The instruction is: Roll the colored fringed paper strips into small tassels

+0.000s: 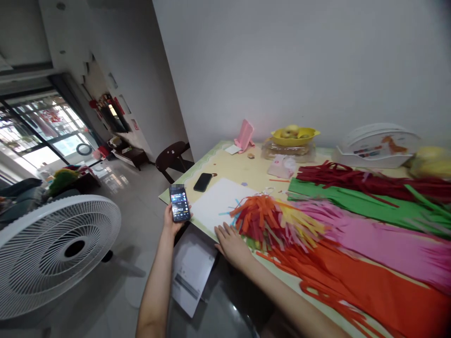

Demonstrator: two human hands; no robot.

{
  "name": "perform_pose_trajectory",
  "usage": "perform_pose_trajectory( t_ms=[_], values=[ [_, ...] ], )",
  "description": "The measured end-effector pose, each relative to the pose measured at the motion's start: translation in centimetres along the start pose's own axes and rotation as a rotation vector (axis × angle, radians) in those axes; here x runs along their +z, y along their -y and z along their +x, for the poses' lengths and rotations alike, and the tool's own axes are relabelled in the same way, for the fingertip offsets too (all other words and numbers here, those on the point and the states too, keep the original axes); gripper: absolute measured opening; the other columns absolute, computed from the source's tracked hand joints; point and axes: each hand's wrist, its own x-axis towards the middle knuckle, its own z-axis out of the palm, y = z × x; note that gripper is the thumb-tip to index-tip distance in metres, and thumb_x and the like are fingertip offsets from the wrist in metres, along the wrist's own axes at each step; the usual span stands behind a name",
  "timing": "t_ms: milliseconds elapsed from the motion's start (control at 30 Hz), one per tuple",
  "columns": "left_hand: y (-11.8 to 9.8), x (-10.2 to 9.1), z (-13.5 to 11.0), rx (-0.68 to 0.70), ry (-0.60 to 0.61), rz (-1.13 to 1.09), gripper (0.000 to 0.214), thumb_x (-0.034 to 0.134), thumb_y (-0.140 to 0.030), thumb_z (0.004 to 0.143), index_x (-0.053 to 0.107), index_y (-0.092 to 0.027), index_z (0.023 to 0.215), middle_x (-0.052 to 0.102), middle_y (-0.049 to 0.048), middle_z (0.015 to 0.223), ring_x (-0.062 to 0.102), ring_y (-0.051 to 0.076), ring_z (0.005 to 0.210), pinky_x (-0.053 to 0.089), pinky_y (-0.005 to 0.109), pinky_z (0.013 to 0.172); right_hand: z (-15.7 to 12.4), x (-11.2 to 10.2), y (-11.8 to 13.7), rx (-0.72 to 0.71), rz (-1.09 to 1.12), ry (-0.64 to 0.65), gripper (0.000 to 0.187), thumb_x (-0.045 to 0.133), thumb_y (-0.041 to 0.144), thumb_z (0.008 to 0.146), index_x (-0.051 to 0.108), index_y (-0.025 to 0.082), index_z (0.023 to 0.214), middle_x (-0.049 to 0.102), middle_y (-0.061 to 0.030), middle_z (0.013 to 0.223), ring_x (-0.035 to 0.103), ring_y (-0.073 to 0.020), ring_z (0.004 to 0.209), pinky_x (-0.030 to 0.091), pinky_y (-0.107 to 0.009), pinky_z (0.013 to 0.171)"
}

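Observation:
My left hand (172, 221) is closed around a smartphone (180, 204) with a lit screen, held just off the table's left corner. My right hand (233, 245) lies flat at the near table edge, fingers stretched over the rim of a large white sheet (211, 202). Right beside those fingers is a bunch of cut strips (262, 218) in orange, red, yellow and pink. A second, dark-screened phone (203, 182) lies on the table by the sheet's upper left side.
Fringed sheets in orange (369, 281), pink (380, 239), green (338, 202) and dark red (338, 176) spread rightward. Along the wall stand a pink phone stand (244, 136), a yellow fruit bowl (282, 137) and a white case (369, 159). A large fan (59, 253) and a chair (172, 156) stand left.

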Motion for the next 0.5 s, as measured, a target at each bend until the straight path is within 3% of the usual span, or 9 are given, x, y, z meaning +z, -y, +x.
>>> perform_pose_trajectory(
  t_ms=[133, 267, 400, 500],
  values=[
    [-0.2, -0.2, 0.8, 0.033, -0.026, 0.09, 0.05, 0.049, -0.04, 0.08, 0.054, -0.012, 0.121, 0.068, 0.0165, 0.108, 0.065, 0.032, 0.101, 0.05, 0.053, 0.087, -1.7, 0.6, -0.3, 0.031, -0.029, -0.046, 0.048, 0.052, 0.022, 0.088, 0.052, 0.009, 0.134, 0.048, -0.0189, 0.141, 0.037, -0.0369, 0.135, 0.034, -0.051, 0.108],
    [-0.3, -0.4, 1.2, 0.108, -0.075, 0.322, 0.055, 0.044, -0.045, 0.081, 0.055, -0.01, 0.121, 0.066, 0.0179, 0.112, 0.064, 0.033, 0.103, 0.051, 0.051, 0.086, -2.7, 1.5, -0.5, 0.028, -0.062, -0.198, 0.047, 0.052, 0.021, 0.088, 0.053, 0.009, 0.134, 0.046, -0.017, 0.144, 0.031, -0.0379, 0.137, 0.034, -0.05, 0.109],
    [-1.9, -0.1, 3.1, 0.223, -0.194, 0.739, 0.06, 0.032, -0.051, 0.088, 0.052, -0.009, 0.126, 0.065, 0.0184, 0.115, 0.064, 0.033, 0.103, 0.05, 0.05, 0.087, -2.9, 2.0, -0.7, 0.013, -0.04, -0.29, 0.044, 0.05, 0.022, 0.09, 0.053, 0.01, 0.133, 0.048, -0.0167, 0.141, 0.031, -0.0357, 0.138, 0.035, -0.049, 0.108],
    [-3.4, 0.4, 5.4, 0.345, -0.329, 1.169, 0.052, 0.032, -0.043, 0.092, 0.048, -0.015, 0.134, 0.06, 0.0153, 0.125, 0.055, 0.031, 0.117, 0.043, 0.047, 0.098, -2.9, 2.0, -0.7, 0.016, -0.029, -0.291, 0.043, 0.049, 0.024, 0.091, 0.054, 0.011, 0.132, 0.049, -0.0164, 0.141, 0.032, -0.035, 0.137, 0.036, -0.049, 0.108]
  ],
)
